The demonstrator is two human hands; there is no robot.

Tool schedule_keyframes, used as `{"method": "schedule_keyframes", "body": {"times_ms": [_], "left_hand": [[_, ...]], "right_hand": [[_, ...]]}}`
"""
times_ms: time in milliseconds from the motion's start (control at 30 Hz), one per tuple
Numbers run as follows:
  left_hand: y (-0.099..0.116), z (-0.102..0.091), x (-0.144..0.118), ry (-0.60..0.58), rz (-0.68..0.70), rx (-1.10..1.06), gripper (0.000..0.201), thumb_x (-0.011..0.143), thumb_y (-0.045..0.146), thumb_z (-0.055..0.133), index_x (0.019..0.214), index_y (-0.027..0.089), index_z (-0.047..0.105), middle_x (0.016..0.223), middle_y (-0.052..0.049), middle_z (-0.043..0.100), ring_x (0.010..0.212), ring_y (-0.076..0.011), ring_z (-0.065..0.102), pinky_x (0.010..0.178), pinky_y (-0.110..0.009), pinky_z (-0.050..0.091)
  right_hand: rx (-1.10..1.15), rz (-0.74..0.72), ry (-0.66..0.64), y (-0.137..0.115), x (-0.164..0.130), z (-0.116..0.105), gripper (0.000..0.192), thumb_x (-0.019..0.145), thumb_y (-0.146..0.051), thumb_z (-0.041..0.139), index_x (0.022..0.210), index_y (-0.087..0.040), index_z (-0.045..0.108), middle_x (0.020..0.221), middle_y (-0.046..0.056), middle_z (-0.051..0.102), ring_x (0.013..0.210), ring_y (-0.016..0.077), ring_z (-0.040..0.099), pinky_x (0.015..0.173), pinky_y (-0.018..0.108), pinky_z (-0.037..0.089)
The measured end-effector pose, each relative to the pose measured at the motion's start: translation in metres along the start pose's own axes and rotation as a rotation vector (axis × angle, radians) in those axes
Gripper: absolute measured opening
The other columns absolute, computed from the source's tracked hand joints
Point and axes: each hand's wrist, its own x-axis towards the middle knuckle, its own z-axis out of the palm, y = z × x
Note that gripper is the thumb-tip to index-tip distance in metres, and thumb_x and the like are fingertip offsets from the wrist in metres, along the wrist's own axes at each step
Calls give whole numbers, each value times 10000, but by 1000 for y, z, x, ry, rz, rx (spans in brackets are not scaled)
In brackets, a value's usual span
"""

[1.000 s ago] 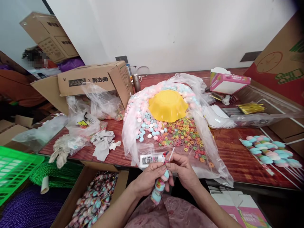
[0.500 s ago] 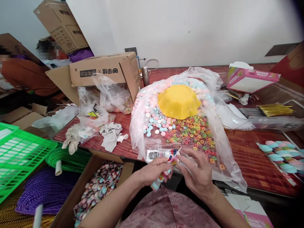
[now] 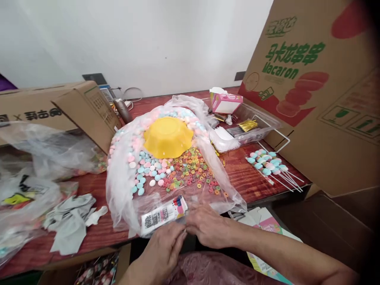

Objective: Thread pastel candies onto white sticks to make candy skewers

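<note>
My left hand is closed at the table's front edge, thumb and fingers pressed together. My right hand meets it from the right, fingers curled and bunched near the left fingertips. Whatever the two hands pinch is hidden behind the fingers. Just beyond them lies a stack of printed white plastic bags. A clear plastic sheet holds pink, white and blue round candies and small ring-shaped gummies. An upturned yellow bowl rests on top of the candies.
Candy skewers with white sticks lie at the right, near a large macaron carton. A clear tray contains gold ties. On the left are an open cardboard box, crumpled gloves and, below, a box of skewers.
The view has swung right. The wrapped candy skewer seen in my left hand is now out of sight. My right hand's spread fingers have drawn together close to the left.
</note>
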Motion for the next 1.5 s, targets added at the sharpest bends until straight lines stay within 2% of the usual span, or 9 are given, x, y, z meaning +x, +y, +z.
{"method": "schedule_keyframes", "body": {"times_ms": [200,300,433,567,700,833,1000,1233,1500], "left_hand": [[9,1,15,-58,-207,-328,416,894,543,528,705,175,568,610,2,521,523,-102,390,511,-219,311],[15,-3,22,-225,-402,-622,454,825,603,603,715,167,543,583,13,536,443,-71,376,453,-200,259],[22,0,30,-286,-348,-485,425,829,574,638,812,150,648,647,-8,582,538,-96,465,531,-208,361],[32,13,42,-116,-3,-31,282,912,431,579,862,195,726,738,-42,629,679,-152,535,638,-242,413],[35,23,55,8,186,139,341,964,312,478,736,179,693,678,-41,580,638,-136,511,599,-234,371],[27,24,59,124,40,-105,350,919,392,561,690,169,704,628,-12,523,578,-111,456,549,-215,363],[23,34,58,270,-388,-514,397,680,552,789,775,167,777,621,1,551,545,-92,468,515,-197,391],[9,43,56,268,-468,-663,487,597,595,835,755,139,773,595,-15,579,534,-86,500,542,-204,416],[3,31,44,267,-394,-688,431,660,551,800,820,152,770,585,-1,582,542,-125,584,530,-213,397]], "right_hand": [[-75,-45,448,-2,-20,-16,179,933,-270,549,1082,-207,625,1048,53,693,1045,232,518,868,430,255],[-126,-236,622,7,-28,-20,156,955,-195,472,956,-177,627,778,2,665,907,189,529,852,437,239],[-113,-225,516,21,-38,-14,136,871,-151,490,792,-175,597,631,-17,598,733,160,469,773,407,238],[-7,17,298,25,-48,-18,145,872,-191,535,733,-180,576,681,-3,638,708,157,446,756,381,251],[146,114,402,58,-59,-44,268,974,-219,457,768,-191,626,738,9,655,770,158,498,787,349,280],[-48,528,376,142,-61,-63,244,984,-284,494,935,-236,728,966,43,701,927,191,530,824,349,285],[-126,617,210,212,-47,-48,225,938,-259,539,881,-239,756,930,66,692,951,229,515,778,350,271],[-223,590,130,210,-36,-39,265,917,-125,435,947,-187,691,1017,99,660,963,240,487,760,355,277],[-261,616,290,192,-76,-57,187,913,-155,443,821,-162,606,856,105,649,860,244,532,745,369,319]]}}
